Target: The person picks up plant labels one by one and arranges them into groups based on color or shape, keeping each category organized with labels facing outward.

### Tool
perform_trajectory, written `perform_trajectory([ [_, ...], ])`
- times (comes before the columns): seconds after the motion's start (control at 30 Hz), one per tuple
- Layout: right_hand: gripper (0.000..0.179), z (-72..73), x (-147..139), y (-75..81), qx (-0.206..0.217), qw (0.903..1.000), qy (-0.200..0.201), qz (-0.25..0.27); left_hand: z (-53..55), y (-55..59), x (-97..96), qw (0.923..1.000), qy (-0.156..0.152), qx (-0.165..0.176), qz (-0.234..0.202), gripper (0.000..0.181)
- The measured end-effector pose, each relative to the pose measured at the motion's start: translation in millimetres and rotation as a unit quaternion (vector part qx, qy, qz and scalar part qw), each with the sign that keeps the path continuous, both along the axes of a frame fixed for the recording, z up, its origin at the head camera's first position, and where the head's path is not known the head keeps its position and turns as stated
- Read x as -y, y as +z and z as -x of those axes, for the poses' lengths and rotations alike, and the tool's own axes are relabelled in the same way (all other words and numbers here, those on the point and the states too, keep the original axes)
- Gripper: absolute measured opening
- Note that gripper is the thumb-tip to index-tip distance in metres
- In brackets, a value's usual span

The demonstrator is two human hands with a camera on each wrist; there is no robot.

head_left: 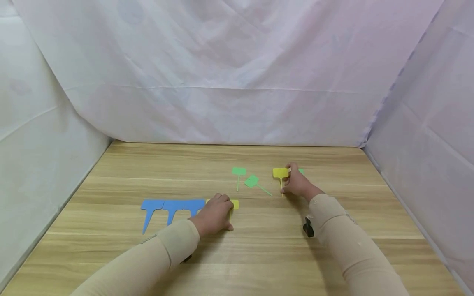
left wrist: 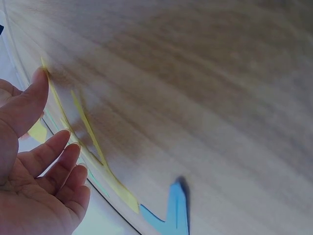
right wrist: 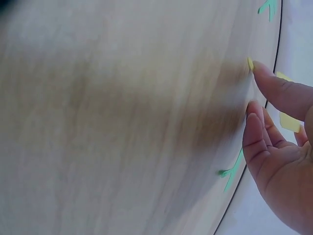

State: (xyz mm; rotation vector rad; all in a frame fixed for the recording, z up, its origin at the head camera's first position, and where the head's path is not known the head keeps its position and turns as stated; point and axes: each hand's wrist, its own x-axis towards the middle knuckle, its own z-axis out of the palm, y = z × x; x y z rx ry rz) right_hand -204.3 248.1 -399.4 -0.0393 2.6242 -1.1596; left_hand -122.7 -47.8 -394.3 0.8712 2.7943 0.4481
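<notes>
On the table my left hand (head_left: 216, 213) spans a yellow T-shaped plant label (head_left: 235, 204), thumb (left wrist: 36, 90) at its stem and fingers near its head. Another yellow label (left wrist: 122, 191) lies flat beside it, mostly covered by this hand in the head view. To the left, three blue T-shaped labels (head_left: 173, 204) form a row, the rightmost partly hidden by the hand. Farther back on the right, my right hand (head_left: 298, 183) holds a yellow label (head_left: 280, 172) between thumb and fingers, head away from me; its stem (right wrist: 250, 63) shows at the thumb tip.
Two green labels (head_left: 238, 171) lie between the hands, farther back, one slanted. A third green label (head_left: 301, 171) peeks out behind the right hand. The wood-grain table (head_left: 259, 259) is bounded by white curtains (head_left: 237, 115) at the back and both sides.
</notes>
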Motion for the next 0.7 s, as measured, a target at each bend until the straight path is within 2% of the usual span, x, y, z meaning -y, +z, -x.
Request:
perform_trajectory([
  [0.17,0.080,-0.6,1.6,1.0,0.004,0.9998,-0.008,0.016,-0.8,0.6,0.0,1.0000,-0.001,-0.003,-0.002,0.053],
  [0.43,0.082,2.0,1.9,-4.3,0.013,0.9993,-0.035,0.003,-1.6,-0.3,0.2,1.0000,-0.001,-0.003,-0.007,0.052],
  [0.7,0.079,0.4,1.4,-2.7,0.021,0.9968,-0.067,0.037,-2.0,1.0,-0.6,1.0000,0.001,0.004,-0.006,0.052],
])
